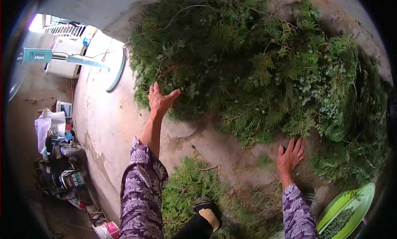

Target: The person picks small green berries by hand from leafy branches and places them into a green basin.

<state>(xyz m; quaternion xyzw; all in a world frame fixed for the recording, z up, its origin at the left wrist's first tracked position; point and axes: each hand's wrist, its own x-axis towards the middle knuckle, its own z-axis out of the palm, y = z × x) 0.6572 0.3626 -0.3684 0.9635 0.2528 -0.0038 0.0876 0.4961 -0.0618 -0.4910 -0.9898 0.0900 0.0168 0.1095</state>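
Note:
A large heap of green conifer branches (231, 69) with flat, scaly sprays covers much of the floor ahead. At its left edge, my left hand (162, 100) is open, thumb and fingers spread against the outer sprays, with nothing gripped. My right hand (290, 156) lies lower right, fingers stretched out and their tips at the heap's near edge. It holds nothing that I can see. Both arms wear purple floral sleeves. A smaller pile of cut sprays (188, 179) lies nearer to me, beside my foot (209, 216).
At lower right stands a bright green plastic basket (369, 193) with small green pieces inside. A pale blue standing fan (89, 62) is at upper left. Tools and bags (62, 152) crowd the left wall, with a pink and white tub (111, 230) below. Bare concrete floor (107, 144) shows between.

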